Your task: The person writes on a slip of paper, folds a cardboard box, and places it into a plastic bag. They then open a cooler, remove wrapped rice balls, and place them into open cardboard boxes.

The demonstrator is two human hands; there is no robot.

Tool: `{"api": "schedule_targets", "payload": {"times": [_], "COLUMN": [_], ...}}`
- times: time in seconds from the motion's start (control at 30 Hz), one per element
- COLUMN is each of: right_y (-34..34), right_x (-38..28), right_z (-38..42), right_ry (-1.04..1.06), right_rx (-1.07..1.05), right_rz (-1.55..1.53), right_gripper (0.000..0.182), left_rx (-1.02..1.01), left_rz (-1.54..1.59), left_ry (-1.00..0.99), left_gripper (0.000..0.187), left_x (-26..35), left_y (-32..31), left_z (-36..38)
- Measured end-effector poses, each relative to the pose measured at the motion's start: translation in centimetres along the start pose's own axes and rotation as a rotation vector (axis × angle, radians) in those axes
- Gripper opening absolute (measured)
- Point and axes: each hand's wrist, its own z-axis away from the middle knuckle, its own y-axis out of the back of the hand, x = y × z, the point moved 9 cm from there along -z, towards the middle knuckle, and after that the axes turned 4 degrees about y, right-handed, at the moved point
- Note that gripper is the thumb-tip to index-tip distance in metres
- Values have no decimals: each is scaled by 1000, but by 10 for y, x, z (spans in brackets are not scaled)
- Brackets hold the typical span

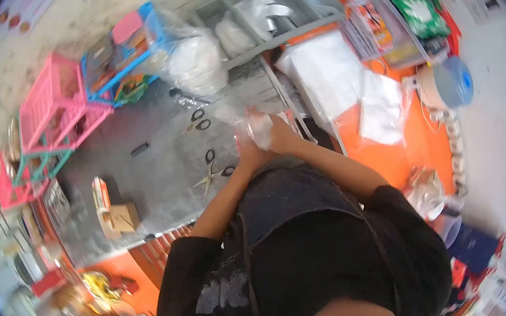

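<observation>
A crumpled, see-through plastic bag (259, 127) is between my two hands, in front of my body at the near edge of the grey table. My left hand (253, 151) is closed on its lower left side. From the right, my right hand (284, 136) is closed on the same bag. Motion blur smears the fingertips, and I cannot make out what the bag contains. Left of the hands lie scissors with black handles (209, 173), blades spread. Farther back rests a second pair of scissors (198, 120).
A grey divided tray (264, 44) stands at the back beside a stuffed clear bag (197, 64). Blue (91, 83) and pink baskets (48, 88) line the back left. A small cardboard box (123, 218) sits front left. White plastic sheets (328, 73) cover part of the orange surface (361, 163).
</observation>
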Motion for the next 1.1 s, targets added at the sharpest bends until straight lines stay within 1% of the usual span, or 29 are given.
{"api": "schedule_targets", "payload": {"times": [0.07, 0.1, 0.13, 0.2, 0.23, 0.27, 0.3, 0.37, 0.4, 0.43, 0.47, 0.53, 0.57, 0.6, 0.63, 0.67, 0.7, 0.73, 0.77, 0.8, 0.83, 0.87, 0.9, 0.93, 0.97, 1.0, 1.03, 1.07, 1.1], "right_y": [11, 3, -4, -2, 5, 5, 2, 38, 57, 69, 74, 58, 50, 36, 24, 22, 34, 48, 51, 52, 65, 73, 75, 50, 41, 53, 30, 31, 50], "right_x": [1, 25, 29, 7, 4, -10, -22, -12, 16, 44, 58, 111, 114, 112, 108, 100, 98, 94, 91, 85, 71, 54, 49, 63, 79, 58, 71, 83, 65], "right_z": [-11, -5, 2, -6, -2, -7, -7, 9, 25, 42, 51, 106, 106, 95, 83, 71, 68, 71, 65, 62, 50, 42, 45, 47, 48, 47, 40, 43, 41], "right_ry": [-733, -715, -729, -453, -467, -392, -307, -185, -342, -495, -497, -1054, -1054, -1005, -954, -949, -999, -1046, -987, -980, -892, -802, -808, -706, -604, -612, -358, -636, -709], "right_rx": [-102, 358, 393, 354, 375, 190, 4, 89, 248, 404, 411, 572, 578, 499, 415, 408, 599, 790, 802, 800, 639, 486, 552, 364, 192, 316, 127, 204, 274], "right_rz": [-141, -439, -448, -168, -175, -272, -364, -360, -542, -724, -729, -816, -824, -826, -825, -833, -801, -765, -906, -914, -601, -287, -273, -176, -45, -18, 509, 365, 204], "right_gripper": [56, 43, 43, 51, 51, 57, 62, 64, 64, 64, 64, 65, 65, 66, 69, 69, 68, 66, 61, 61, 58, 55, 46, 40, 35, 28, 27, 27, 21], "left_rx": [-185, -216, -134, 36, 120, 206, 186, 230, 220, 181, 140, 127, 127, 121, 92, 67, 30, 37, 114, 189, 223, 215, 165, 104, 246, 207, 156, 101, 60], "left_rz": [-270, -270, -132, 144, 282, 419, 413, 351, 349, 319, 288, 385, 483, 476, 390, 302, 88, 78, 157, 237, 314, 319, 372, 440, 632, 621, 542, 443, 355], "left_ry": [185, 156, 182, 251, 295, 340, 331, 93, 87, 158, 230, 243, 260, 258, 268, 280, 257, 259, 219, 171, 270, 257, 362, 441, 423, 404, 382, 375, 369], "left_gripper": [63, 63, 62, 59, 58, 56, 56, 46, 46, 42, 43, 43, 43, 43, 46, 49, 38, 38, 43, 49, 39, 39, 44, 49, 55, 55, 55, 56, 56], "left_x": [-4, 0, -2, -14, -21, -29, -32, -14, -12, -12, -11, -3, 3, 16, 30, 38, 44, 41, 38, 36, 30, 33, 31, 35, 49, 43, 38, 31, 23], "left_y": [-13, -20, -18, -15, -14, -8, -5, 25, 34, 42, 50, 78, 90, 100, 108, 112, 111, 107, 107, 106, 103, 105, 100, 90, 85, 77, 76, 75, 76], "left_z": [-1, 0, -3, -10, -9, -7, -6, -14, -21, -30, -37, -52, -59, -66, -73, -76, -78, -74, -66, -60, -56, -52, -46, -46, -41, -39, -33, -30, -26]}}
